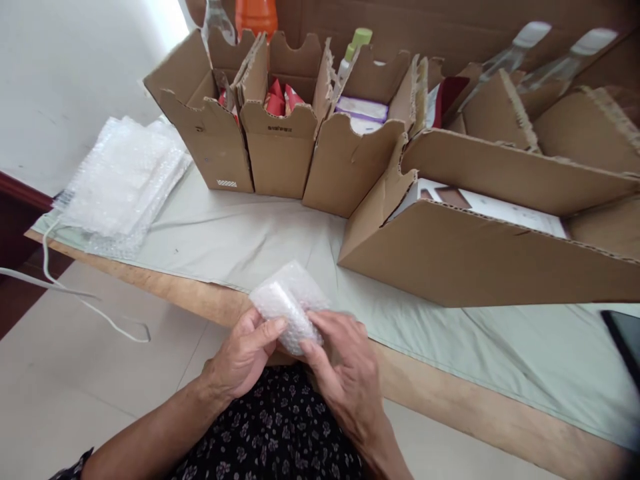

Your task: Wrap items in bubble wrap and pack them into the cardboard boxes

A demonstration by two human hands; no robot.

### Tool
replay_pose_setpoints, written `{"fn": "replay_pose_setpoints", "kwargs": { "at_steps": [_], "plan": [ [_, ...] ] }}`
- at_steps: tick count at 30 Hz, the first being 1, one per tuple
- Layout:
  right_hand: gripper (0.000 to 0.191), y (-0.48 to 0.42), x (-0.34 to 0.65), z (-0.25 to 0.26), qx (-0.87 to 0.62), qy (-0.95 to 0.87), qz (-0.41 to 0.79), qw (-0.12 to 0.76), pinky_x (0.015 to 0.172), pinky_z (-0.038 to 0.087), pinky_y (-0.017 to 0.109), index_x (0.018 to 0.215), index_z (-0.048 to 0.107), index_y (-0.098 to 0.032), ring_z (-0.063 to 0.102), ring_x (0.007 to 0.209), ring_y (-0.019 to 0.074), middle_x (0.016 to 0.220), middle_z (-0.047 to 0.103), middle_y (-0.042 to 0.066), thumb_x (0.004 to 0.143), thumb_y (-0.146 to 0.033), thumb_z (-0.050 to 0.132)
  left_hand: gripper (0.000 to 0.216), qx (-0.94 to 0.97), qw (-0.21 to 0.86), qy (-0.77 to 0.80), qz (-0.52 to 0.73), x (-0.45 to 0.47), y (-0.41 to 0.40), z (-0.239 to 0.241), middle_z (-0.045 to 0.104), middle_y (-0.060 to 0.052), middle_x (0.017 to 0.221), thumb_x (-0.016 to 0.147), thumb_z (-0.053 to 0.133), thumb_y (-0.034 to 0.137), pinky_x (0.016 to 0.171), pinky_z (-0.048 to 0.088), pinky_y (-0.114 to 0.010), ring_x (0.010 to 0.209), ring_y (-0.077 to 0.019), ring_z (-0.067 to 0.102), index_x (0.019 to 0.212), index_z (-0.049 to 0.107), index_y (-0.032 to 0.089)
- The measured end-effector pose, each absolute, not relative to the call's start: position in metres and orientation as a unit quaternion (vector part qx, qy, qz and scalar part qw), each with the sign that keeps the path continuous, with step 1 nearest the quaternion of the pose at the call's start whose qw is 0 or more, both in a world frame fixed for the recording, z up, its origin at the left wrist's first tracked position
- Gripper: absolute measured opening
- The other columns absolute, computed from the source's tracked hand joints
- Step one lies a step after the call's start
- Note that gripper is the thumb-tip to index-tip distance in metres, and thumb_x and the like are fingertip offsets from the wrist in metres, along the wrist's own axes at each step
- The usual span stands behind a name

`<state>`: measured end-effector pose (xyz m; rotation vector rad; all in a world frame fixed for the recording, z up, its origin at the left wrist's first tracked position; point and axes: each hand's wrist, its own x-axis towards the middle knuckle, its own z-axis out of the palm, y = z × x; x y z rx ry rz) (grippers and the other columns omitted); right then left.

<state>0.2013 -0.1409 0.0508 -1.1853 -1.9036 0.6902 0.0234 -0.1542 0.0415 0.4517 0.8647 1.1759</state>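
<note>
Both of my hands hold a small bundle wrapped in bubble wrap (289,303) just over the near edge of the table. My left hand (246,353) pinches its lower left side with thumb and fingers closed on it. My right hand (345,367) grips its right side, fingers curled round the wrap. What lies inside the wrap is hidden. My dark flowered clothing shows below the hands.
A stack of bubble-wrap sheets (123,180) lies at the table's left end. Several open cardboard boxes (280,150) with packets and bottles stand along the back, and a long cardboard tray (480,247) sits at the right. A pale green cloth (240,240) covers the table. A dark phone edge (625,337) shows far right.
</note>
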Motion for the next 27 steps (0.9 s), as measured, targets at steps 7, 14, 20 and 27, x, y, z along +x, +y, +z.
{"fn": "replay_pose_setpoints", "kwargs": {
  "at_steps": [7,14,20,27],
  "plan": [
    [0.048,-0.127,0.226,0.059,-0.479,-0.645,0.438,0.403,0.083,0.062,0.037,0.135,0.065,-0.022,0.071,0.096,0.0228,0.119,0.072,0.011,0.102,-0.056,0.058,0.047,0.186,0.744,0.382,0.516,0.021,-0.161,0.043,0.08,-0.011,0.111,0.081,0.086,0.043,0.098,0.058,-0.046,0.113,-0.0336,0.073,0.119,0.075,0.017],
    [0.049,-0.156,0.194,0.046,-0.444,-0.748,0.266,0.416,0.107,0.056,0.048,0.145,0.057,-0.026,0.058,0.136,0.0303,0.148,0.057,0.014,0.098,-0.037,0.067,0.048,0.161,0.694,0.421,0.562,0.036,-0.156,0.051,0.08,-0.009,0.112,0.079,0.089,0.044,0.105,0.054,-0.044,0.114,-0.0308,0.072,0.119,0.077,0.019],
    [0.05,-0.154,0.203,0.038,-0.432,-0.756,0.151,0.468,0.094,0.062,0.038,0.146,0.054,-0.024,0.07,0.113,0.0228,0.123,0.071,0.01,0.097,-0.013,0.061,0.046,0.146,0.742,0.368,0.541,0.063,-0.159,0.047,0.077,-0.008,0.124,0.088,0.081,0.047,0.114,0.049,-0.045,0.126,-0.029,0.067,0.127,0.074,0.026],
    [0.043,-0.124,0.298,0.143,-0.544,-0.685,0.165,0.456,0.083,0.064,0.032,0.14,0.064,-0.032,0.075,0.106,0.0228,0.128,0.074,0.005,0.097,-0.032,0.071,0.063,0.427,0.658,0.354,0.51,0.065,-0.143,0.045,0.058,-0.009,0.153,0.092,0.074,0.049,0.123,0.038,-0.055,0.143,-0.0343,0.051,0.151,0.053,0.034]
  ]
}}
